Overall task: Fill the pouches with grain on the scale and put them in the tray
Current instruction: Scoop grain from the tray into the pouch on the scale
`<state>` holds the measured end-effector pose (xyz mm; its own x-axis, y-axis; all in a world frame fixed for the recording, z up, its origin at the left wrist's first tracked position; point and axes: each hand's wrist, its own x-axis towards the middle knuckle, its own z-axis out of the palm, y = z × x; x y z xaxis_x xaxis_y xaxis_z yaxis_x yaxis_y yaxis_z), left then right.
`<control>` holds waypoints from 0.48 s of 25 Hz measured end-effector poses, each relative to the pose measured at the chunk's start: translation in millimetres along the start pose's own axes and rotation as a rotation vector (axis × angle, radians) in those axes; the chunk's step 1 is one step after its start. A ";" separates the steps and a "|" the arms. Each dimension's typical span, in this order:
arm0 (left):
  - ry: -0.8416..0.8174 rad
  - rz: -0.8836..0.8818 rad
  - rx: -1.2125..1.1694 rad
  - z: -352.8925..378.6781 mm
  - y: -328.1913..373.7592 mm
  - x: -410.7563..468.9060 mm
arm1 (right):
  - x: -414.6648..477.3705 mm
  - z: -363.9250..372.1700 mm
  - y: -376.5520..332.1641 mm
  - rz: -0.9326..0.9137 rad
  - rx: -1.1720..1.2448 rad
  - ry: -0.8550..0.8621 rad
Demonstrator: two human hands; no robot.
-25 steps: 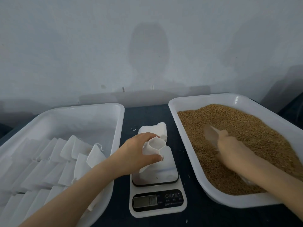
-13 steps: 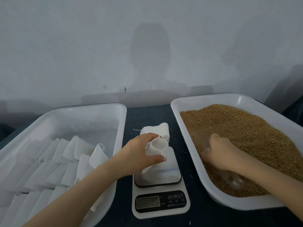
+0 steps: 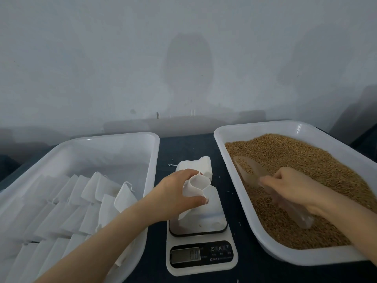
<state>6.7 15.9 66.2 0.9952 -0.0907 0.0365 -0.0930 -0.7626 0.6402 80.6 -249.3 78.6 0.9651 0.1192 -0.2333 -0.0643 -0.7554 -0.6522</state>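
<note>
My left hand pinches a white cloth pouch with its mouth held open, standing on the platform of a white digital scale. My right hand grips the handle of a clear plastic scoop that carries some grain, low over the brown grain in the white tray on the right. The scoop's tip points toward the scale. The white tray on the left holds rows of several white pouches.
A stack of empty white pouches lies on the dark table just behind the scale, between the two trays. A pale wall stands close behind the table. A few stray grains lie beside the scale.
My right hand has drawn the scoop through the grain toward the tray's left side and lifted it with grain inside. My left hand keeps the pouch open on the scale.
</note>
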 end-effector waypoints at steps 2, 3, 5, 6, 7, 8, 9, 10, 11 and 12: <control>-0.008 0.001 -0.001 0.4 -0.3 0.4 | -0.2 -1.2 2.2 -0.056 -0.098 0.064; -0.012 -0.001 -0.001 0.6 -0.8 0.7 | -0.5 -3.0 3.6 -0.089 -0.176 0.109; -0.015 -0.008 0.000 1.1 -2.6 0.7 | -0.9 -7.7 5.4 -0.142 -0.347 0.197; -0.020 -0.013 0.000 1.5 -3.2 0.7 | -1.4 -9.8 5.5 -0.159 -0.389 0.220; -0.024 -0.015 0.000 1.7 -3.7 0.5 | -2.5 -11.5 4.7 -0.177 -0.386 0.224; -0.027 -0.017 0.000 1.7 -4.0 0.4 | -3.8 -12.8 3.3 -0.197 -0.354 0.218; -0.029 -0.017 -0.002 1.7 -4.3 0.6 | -6.0 -14.0 0.6 -0.215 -0.323 0.210; -0.027 -0.018 -0.008 1.4 -4.4 0.9 | -9.0 -15.2 -2.9 -0.233 -0.311 0.200; -0.025 -0.020 -0.017 1.1 -4.6 1.4 | -12.4 -17.0 -6.9 -0.249 -0.315 0.187; -0.024 -0.022 -0.025 0.7 -4.8 1.7 | -15.4 -19.1 -11.2 -0.270 -0.331 0.174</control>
<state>8.8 19.0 62.7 0.9960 -0.0893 0.0040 -0.0697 -0.7482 0.6598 71.2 -255.0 103.3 0.9662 0.2517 0.0563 0.2528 -0.8807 -0.4006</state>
